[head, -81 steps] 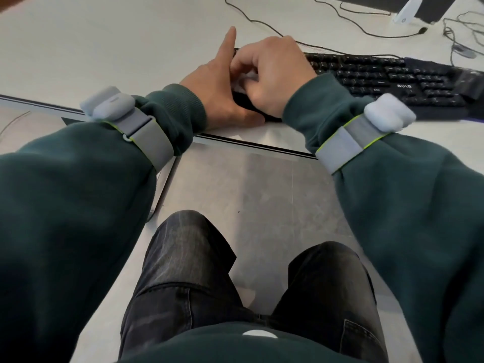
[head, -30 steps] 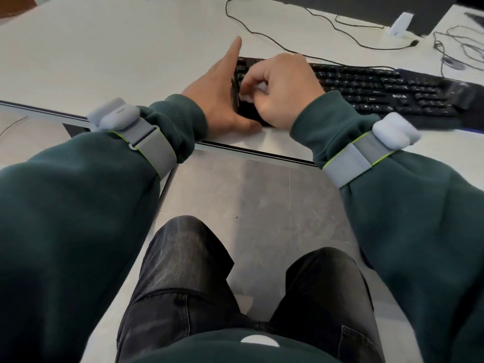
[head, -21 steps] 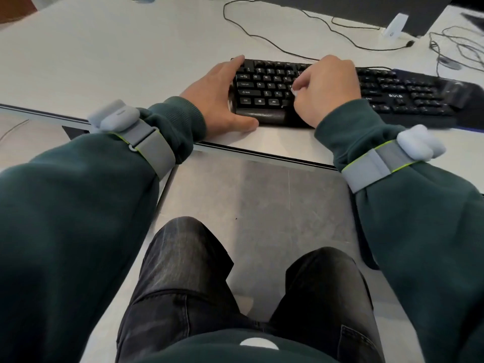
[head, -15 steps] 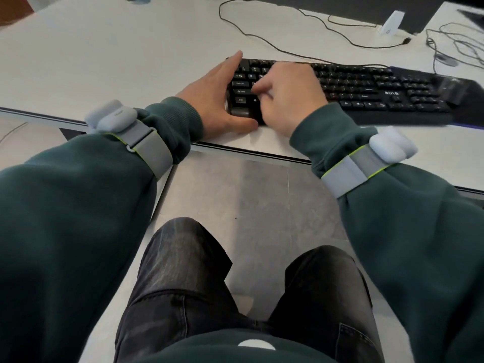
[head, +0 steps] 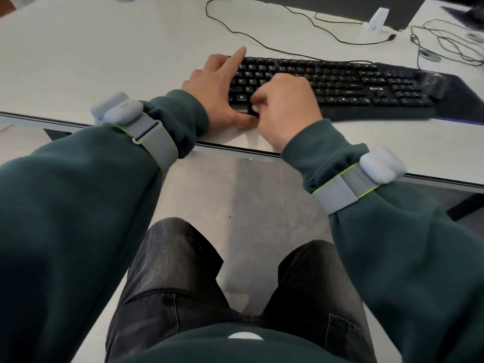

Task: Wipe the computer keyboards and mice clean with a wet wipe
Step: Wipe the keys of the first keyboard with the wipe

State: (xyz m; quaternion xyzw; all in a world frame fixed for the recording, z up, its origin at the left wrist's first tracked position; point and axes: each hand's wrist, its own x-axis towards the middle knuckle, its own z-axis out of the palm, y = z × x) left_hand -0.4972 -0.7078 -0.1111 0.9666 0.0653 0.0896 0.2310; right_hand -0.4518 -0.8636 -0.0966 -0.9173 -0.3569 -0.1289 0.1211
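A black keyboard point(head: 348, 85) lies across the white desk point(head: 104, 53), its left end under my hands. My left hand point(head: 217, 87) rests flat against the keyboard's left edge, forefinger straight along the side and thumb along the front edge. My right hand point(head: 285, 106) is curled over the lower-left keys and pinches a small white wet wipe point(head: 254, 109), which shows only as a sliver under the fingers. No mouse is in view.
Black cables point(head: 275, 30) trail over the desk behind the keyboard. A white stand point(head: 375, 18) and a dark monitor base sit at the back right. A dark mat point(head: 461, 100) lies under the keyboard's right end. My knees are below the desk edge point(head: 235, 148).
My right hand swept right along the keys, then came back to the lower-left corner with the wipe. My left hand has stayed at the keyboard's left edge.
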